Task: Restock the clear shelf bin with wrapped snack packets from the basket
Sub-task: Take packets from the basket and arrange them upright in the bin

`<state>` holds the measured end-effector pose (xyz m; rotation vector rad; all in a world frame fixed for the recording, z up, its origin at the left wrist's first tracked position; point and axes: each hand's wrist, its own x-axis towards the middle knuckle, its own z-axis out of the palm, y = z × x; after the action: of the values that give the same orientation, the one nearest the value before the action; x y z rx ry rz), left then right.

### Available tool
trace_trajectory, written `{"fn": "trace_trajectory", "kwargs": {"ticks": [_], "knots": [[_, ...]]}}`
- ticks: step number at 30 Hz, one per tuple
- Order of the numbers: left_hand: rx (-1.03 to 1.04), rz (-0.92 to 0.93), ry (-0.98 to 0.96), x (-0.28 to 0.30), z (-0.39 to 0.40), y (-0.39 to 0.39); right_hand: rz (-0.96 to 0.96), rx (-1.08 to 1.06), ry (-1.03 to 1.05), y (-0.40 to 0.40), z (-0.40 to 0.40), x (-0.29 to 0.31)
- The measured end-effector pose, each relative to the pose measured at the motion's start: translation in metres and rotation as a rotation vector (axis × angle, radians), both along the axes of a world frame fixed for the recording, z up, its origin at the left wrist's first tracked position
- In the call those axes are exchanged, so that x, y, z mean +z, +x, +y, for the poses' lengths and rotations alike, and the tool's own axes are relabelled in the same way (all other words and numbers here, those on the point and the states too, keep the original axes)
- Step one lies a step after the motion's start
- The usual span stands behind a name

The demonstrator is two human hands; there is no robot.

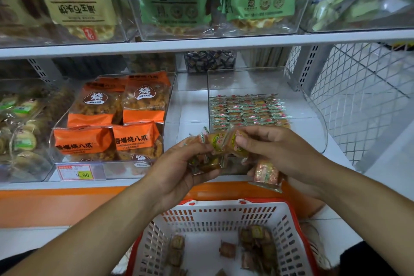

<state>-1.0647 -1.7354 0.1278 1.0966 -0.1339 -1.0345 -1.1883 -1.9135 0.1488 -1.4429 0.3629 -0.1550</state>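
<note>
1. Left hand (179, 163) and right hand (280, 154), both curled around wrapped snack packets (226, 141), meet above the basket (224, 213).
2. Clear shelf bin (313, 105) just behind, partly filled.
3. More packets lie in basket.

View count: one; no second view, no shared area.
Head view: worn on person's head, faces forward and down at shelving, close range.
Wide-angle lens: shelf edges bow toward frame sides.
Top of frame: upper shelf (201, 46) front edge, seen from slightly below.
Centre: lower shelf level, clear shelf bin (313, 119) near its right end, looked down into.
Bottom: basket (224, 206) almost straight below lens.
Nearest lens: both forearms, entering from bottom corners.
</note>
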Motion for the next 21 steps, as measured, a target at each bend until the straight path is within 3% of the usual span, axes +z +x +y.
{"fn": "trace_trajectory", "kwargs": {"ticks": [7,16,21], "knots": [[-0.008,0.008,0.021,-0.001,0.001,-0.001,-0.007,0.059,-0.101,-0.002,-0.007,0.0],[-0.066,-0.068,0.122,-0.003,0.001,-0.002,-0.08,0.14,-0.55,-0.005,-0.023,0.013],[-0.156,-0.151,0.198,-0.002,0.002,-0.003,-0.057,0.24,-0.575,-0.007,-0.029,0.015]]}}
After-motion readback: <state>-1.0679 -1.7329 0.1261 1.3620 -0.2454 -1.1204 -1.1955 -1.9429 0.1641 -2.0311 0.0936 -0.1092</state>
